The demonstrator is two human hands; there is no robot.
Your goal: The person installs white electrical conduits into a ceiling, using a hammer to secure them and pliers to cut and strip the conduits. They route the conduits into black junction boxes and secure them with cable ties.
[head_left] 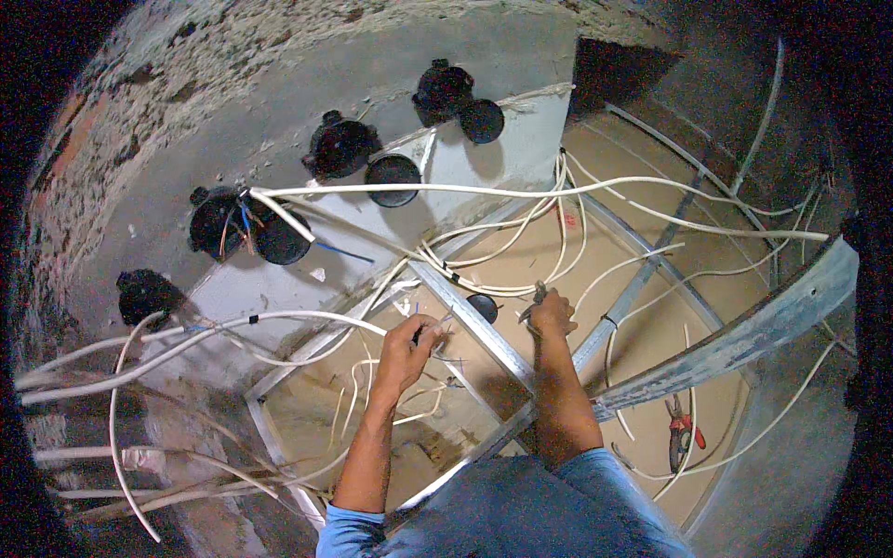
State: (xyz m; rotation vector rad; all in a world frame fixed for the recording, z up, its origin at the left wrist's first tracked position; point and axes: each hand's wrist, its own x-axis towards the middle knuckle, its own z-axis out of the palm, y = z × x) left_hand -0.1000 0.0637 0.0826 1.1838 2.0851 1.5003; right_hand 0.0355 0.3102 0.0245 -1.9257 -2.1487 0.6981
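Your left fingers pinch thin wire ends of a white cable running off to their left. Your right fingers close on a small metal tool, just right of the wires. Red-handled pliers lie well below-right.

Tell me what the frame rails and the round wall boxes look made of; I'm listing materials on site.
Rails: probably thin galvanised steel, pale grey with a dull metallic sheen and folded edges. Boxes: likely moulded black plastic, matte, with round caps. Cables: white, smooth sheath, seemingly plastic.
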